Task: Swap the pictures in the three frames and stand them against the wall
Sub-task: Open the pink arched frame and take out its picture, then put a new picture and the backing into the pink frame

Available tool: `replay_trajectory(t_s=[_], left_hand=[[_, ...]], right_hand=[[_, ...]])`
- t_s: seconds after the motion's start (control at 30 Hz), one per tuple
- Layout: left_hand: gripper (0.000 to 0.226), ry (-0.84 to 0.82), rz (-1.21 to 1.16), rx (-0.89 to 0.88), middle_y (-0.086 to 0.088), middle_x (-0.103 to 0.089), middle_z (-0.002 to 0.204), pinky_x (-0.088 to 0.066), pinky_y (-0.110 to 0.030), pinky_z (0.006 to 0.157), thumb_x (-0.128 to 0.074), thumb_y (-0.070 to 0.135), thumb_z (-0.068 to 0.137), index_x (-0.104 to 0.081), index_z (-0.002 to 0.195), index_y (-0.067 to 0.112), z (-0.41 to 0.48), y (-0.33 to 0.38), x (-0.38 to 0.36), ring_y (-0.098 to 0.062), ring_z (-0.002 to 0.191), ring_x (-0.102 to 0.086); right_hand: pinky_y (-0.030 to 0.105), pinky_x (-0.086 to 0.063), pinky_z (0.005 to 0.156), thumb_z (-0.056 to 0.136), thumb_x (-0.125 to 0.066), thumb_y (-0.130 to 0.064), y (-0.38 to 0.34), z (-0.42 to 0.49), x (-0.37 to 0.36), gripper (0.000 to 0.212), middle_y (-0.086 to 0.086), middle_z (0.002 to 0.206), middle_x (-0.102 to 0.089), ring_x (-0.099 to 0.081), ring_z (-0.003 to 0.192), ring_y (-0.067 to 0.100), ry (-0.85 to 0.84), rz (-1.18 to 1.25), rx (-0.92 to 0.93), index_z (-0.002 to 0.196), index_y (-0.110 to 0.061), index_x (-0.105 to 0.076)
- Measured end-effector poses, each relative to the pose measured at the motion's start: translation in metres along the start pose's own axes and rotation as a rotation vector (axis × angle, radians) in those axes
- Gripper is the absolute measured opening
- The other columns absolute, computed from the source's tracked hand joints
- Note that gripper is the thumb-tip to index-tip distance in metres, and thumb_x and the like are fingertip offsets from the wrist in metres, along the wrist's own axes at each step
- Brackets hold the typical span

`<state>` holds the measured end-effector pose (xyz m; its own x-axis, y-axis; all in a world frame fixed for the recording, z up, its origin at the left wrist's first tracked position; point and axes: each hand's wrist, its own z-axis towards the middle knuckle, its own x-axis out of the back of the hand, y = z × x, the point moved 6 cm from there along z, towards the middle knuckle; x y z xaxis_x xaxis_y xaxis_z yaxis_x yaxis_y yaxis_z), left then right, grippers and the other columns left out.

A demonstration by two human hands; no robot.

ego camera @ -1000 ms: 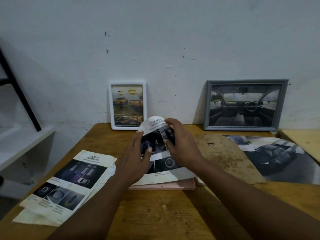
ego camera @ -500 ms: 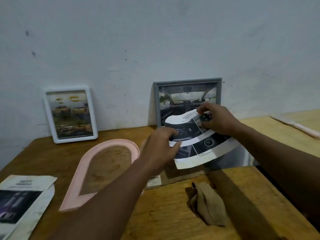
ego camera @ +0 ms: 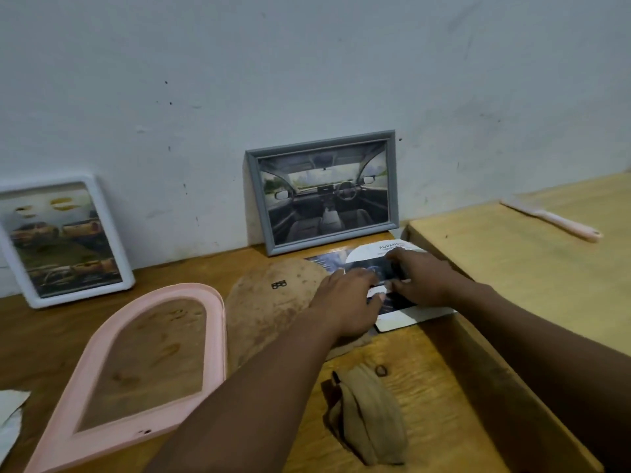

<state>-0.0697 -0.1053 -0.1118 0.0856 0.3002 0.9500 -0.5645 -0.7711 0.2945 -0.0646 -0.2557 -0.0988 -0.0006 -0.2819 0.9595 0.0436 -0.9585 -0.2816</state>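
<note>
Centrally: one arched picture (ego camera: 397, 319), a printed sheet with a rounded top and a heading beginning "ADVANC", lying flat on the wooden table (ego camera: 426, 387) just in front of the grey frame (ego camera: 262, 206). Left hand (ego camera: 345, 302): palm down on the sheet's left part, fingers fairly straight and close together, pressing the paper. Right hand (ego camera: 421, 281): on the sheet's upper right part, fingers lightly bent with tips on the print (whether the thumb pinches an edge cannot be told). Beneath the sheet's upper left: a second printed page (ego camera: 327, 261), partly covered. Touching the left hand's wrist side: one brown arched backing board (ego camera: 273, 308), flat. Beside it, to the left: one pink arched frame (ego camera: 215, 336), flat, bare table showing through its opening. Against the wall (ego camera: 307, 63): the grey frame, landscape, showing a car interior; further left, one white frame (ego camera: 109, 233), portrait, showing vehicles. Near edge: one crumpled tan cloth (ego camera: 368, 418). Right: a raised wooden surface (ego camera: 512, 268) carrying a pale pink strip (ego camera: 553, 218). Far left edge: torn paper (ego camera: 10, 411).
</note>
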Motion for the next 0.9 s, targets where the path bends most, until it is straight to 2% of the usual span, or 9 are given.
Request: replay_trajectory(t_s=[0.1, 0.2, 0.33, 0.4, 0.53, 0.63, 0.73, 0.83, 0.9], left_hand=[[0.045, 0.004, -0.058, 0.009, -0.007, -0.049, 0.149, -0.038, -0.045, 0.11, -0.043, 0.037, 0.104, -0.049, 0.145, 0.018, -0.009, -0.004, 0.007, -0.029, 0.137, -0.043], [0.044, 0.037, -0.076, 0.029, -0.006, -0.054, 0.145, -0.041, -0.043, 0.107, -0.044, 0.036, 0.104, -0.049, 0.145, 0.021, -0.024, -0.008, 0.023, -0.026, 0.133, -0.048], [0.052, 0.058, -0.02, 0.09, -0.005, -0.05, 0.15, -0.041, -0.045, 0.109, -0.049, 0.039, 0.101, -0.043, 0.15, 0.024, -0.052, -0.03, 0.053, -0.025, 0.134, -0.047], [0.053, 0.084, 0.001, 0.141, -0.003, -0.048, 0.153, -0.041, -0.044, 0.11, -0.052, 0.04, 0.1, -0.042, 0.151, 0.026, -0.076, -0.05, 0.074, -0.025, 0.136, -0.046], [0.054, 0.153, -0.012, 0.336, 0.002, -0.044, 0.156, -0.042, -0.043, 0.109, -0.055, 0.038, 0.1, -0.038, 0.152, 0.033, -0.15, -0.111, 0.117, -0.024, 0.137, -0.047], [0.054, 0.225, -0.052, 0.526, 0.002, -0.042, 0.158, -0.044, -0.044, 0.109, -0.054, 0.039, 0.102, -0.036, 0.153, 0.036, -0.225, -0.163, 0.139, -0.024, 0.138, -0.046], [0.053, 0.289, -0.081, 0.73, -0.001, -0.041, 0.159, -0.041, -0.044, 0.111, -0.052, 0.04, 0.103, -0.035, 0.154, 0.033, -0.308, -0.21, 0.152, -0.027, 0.14, -0.045], [0.054, 0.357, -0.055, 0.861, -0.008, -0.043, 0.157, -0.039, -0.043, 0.114, -0.05, 0.032, 0.103, -0.036, 0.155, 0.023, -0.387, -0.252, 0.16, -0.029, 0.142, -0.042], [0.053, 0.375, -0.035, 0.928, -0.009, -0.048, 0.154, -0.044, -0.044, 0.11, -0.051, 0.023, 0.101, -0.04, 0.152, 0.019, -0.434, -0.277, 0.159, -0.029, 0.138, -0.047]], right_hand=[[0.05, -0.047, 0.099, 0.087, -0.065, -0.045, -0.005, -0.004, 0.002, 0.063, 0.004, 0.136, -0.058, -0.055, 0.121, 0.028, 0.02, -0.012, -0.03, 0.142, -0.03, -0.038], [0.051, -0.047, 0.101, 0.09, -0.067, -0.038, -0.02, -0.008, 0.011, 0.064, 0.005, 0.141, -0.055, -0.055, 0.123, 0.027, 0.016, 0.025, -0.024, 0.145, -0.028, -0.037], [0.034, -0.052, 0.085, 0.092, -0.069, -0.03, -0.075, -0.009, 0.024, 0.057, 0.005, 0.141, -0.055, -0.058, 0.116, 0.025, 0.012, 0.172, 0.055, 0.142, -0.026, -0.042], [0.033, -0.051, 0.087, 0.092, -0.068, -0.03, -0.119, -0.007, 0.025, 0.054, 0.006, 0.138, -0.058, -0.059, 0.116, 0.024, 0.009, 0.208, 0.138, 0.14, -0.025, -0.044], [0.033, -0.052, 0.085, 0.092, -0.067, -0.029, -0.226, -0.012, 0.011, 0.046, 0.004, 0.126, -0.063, -0.062, 0.105, 0.02, -0.026, 0.297, 0.291, 0.134, -0.025, -0.049], [0.036, -0.053, 0.09, 0.091, -0.067, -0.029, -0.312, -0.026, -0.013, 0.045, 0.0, 0.12, -0.065, -0.062, 0.103, 0.019, -0.078, 0.331, 0.384, 0.133, -0.023, -0.051], [0.035, -0.054, 0.089, 0.09, -0.067, -0.027, -0.391, -0.046, -0.046, 0.049, 0.001, 0.123, -0.065, -0.061, 0.104, 0.018, -0.147, 0.353, 0.464, 0.137, -0.022, -0.051], [0.036, -0.056, 0.085, 0.092, -0.066, -0.028, -0.457, -0.076, -0.082, 0.048, -0.002, 0.124, -0.064, -0.061, 0.099, 0.016, -0.234, 0.322, 0.567, 0.137, -0.025, -0.049], [0.038, -0.053, 0.093, 0.093, -0.064, -0.033, -0.495, -0.098, -0.107, 0.052, 0.001, 0.135, -0.06, -0.06, 0.109, 0.019, -0.271, 0.251, 0.639, 0.142, -0.028, -0.044]])
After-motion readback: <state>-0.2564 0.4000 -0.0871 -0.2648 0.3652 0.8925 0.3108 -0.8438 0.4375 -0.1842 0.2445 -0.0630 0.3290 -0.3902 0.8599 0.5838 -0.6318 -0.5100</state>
